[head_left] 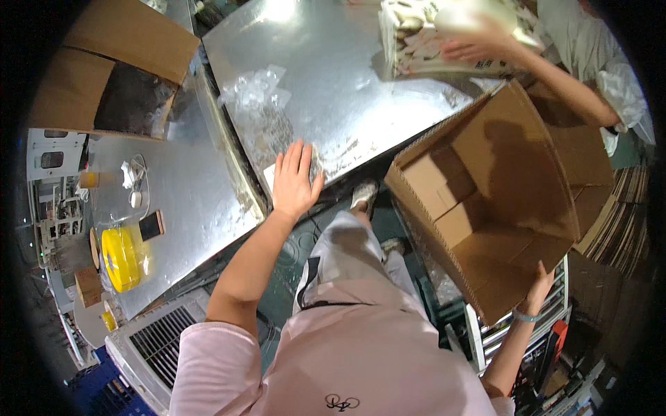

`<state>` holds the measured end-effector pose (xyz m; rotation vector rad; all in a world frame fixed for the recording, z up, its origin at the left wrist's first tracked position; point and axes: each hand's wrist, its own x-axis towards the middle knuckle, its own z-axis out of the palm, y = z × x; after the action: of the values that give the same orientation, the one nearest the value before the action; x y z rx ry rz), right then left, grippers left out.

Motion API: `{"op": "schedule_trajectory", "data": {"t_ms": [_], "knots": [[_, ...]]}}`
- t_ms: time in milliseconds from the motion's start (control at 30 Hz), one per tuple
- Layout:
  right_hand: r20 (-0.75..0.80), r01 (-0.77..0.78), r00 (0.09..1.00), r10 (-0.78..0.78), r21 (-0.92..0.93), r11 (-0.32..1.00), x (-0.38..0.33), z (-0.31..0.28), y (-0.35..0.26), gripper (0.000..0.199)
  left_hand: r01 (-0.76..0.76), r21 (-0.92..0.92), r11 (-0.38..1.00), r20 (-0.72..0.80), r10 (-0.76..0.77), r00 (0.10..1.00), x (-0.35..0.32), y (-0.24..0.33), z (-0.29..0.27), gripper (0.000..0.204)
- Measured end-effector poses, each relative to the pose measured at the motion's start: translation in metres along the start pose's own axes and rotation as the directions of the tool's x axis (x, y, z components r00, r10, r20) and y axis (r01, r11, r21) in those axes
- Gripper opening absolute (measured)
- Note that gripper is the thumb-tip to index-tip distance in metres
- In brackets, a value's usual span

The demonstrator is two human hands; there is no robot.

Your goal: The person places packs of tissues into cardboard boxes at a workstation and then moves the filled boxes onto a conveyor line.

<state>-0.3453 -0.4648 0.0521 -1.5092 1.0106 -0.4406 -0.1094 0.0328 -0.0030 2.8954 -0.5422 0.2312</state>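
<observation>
My left hand (297, 182) lies flat, fingers stretched out, at the near edge of the metal table (326, 76). Under it a small white piece (269, 175) partly shows; its kind is hidden. On my right, an open brown cardboard box (510, 156) is tilted, and its bare inside faces up toward me. My right hand (538, 290) grips the near right side of this cardboard box, with the thumb up along the wall and the other fingers hidden behind it. Clear plastic bags (253, 93) lie crumpled on the table beyond my left hand.
Another person's hand (475, 48), blurred, hovers over printed bags (409, 52) at the far right. Flattened cardboard (617, 215) is stacked right. A roller conveyor (558, 298) stands below the box. Leftward are another cardboard box (69, 90), a yellow tape roll (121, 258) and a vented machine (163, 347).
</observation>
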Motion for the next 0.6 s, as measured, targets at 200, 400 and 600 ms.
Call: {"op": "schedule_trajectory", "data": {"t_ms": [200, 400, 600], "knots": [[0.055, -0.008, 0.998, 0.008, 0.009, 1.000, 0.001, 0.007, -0.014, 0.049, -0.014, 0.005, 1.000, -0.024, 0.014, 1.000, 0.008, 0.003, 0.001, 0.059], [0.078, 0.110, 0.991, -0.107, -0.031, 0.993, 0.005, -0.006, 0.005, 0.052, 0.009, 0.001, 1.000, 0.024, -0.009, 1.000, 0.000, 0.007, -0.003, 0.060], [0.057, 0.135, 0.990, -0.129, -0.128, 0.983, 0.010, -0.013, 0.016, 0.052, 0.057, -0.090, 0.994, 0.010, -0.056, 0.998, -0.002, 0.006, 0.000, 0.064]]}}
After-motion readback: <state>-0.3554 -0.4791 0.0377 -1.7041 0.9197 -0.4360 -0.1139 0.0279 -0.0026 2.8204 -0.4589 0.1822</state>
